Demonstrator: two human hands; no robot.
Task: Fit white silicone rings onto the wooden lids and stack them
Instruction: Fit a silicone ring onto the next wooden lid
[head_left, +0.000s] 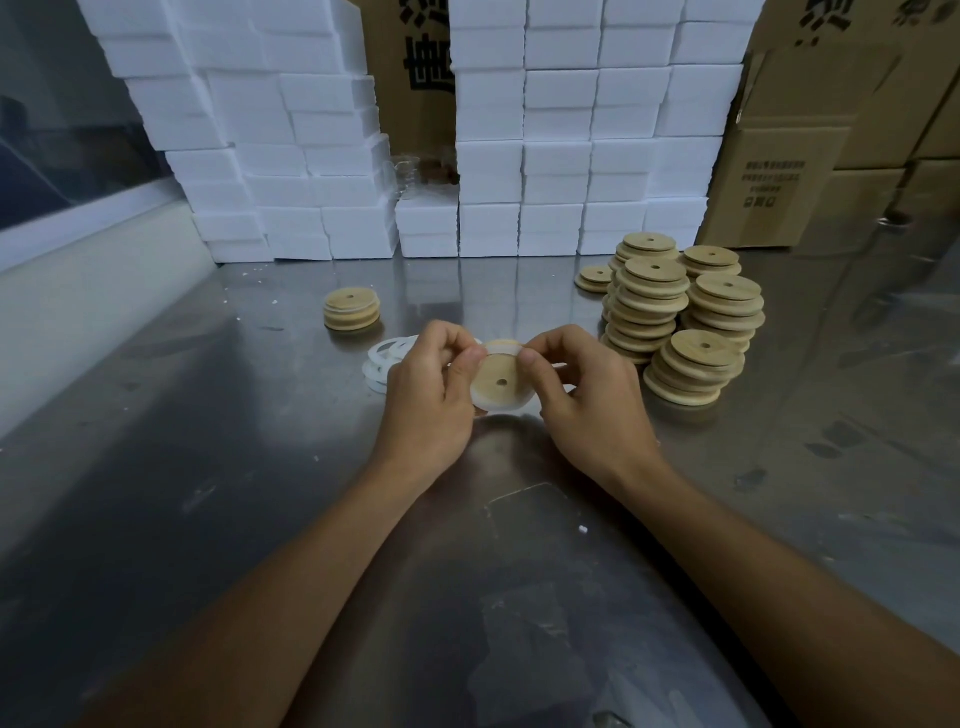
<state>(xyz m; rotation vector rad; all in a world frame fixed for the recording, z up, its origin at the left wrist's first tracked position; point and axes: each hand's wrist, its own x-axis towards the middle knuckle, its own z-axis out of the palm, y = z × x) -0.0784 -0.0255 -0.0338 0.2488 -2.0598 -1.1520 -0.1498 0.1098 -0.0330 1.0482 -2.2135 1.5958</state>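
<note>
A round wooden lid (498, 376) with a small centre hole is held upright above the steel table, face toward me. A white silicone ring (485, 402) wraps its lower and left edge. My left hand (428, 395) pinches the lid and ring from the left, thumb at the top rim. My right hand (587, 400) pinches them from the right, thumb on the upper edge. Loose white rings (382, 358) lie on the table just left of my left hand. A short stack of ringed lids (352, 309) stands farther back on the left.
Several stacks of bare wooden lids (680, 317) crowd the table to the right of my hands. White foam boxes (519, 156) form a wall along the back, with cardboard cartons (810, 156) at the right. The steel table (208, 467) has a raised edge on the left.
</note>
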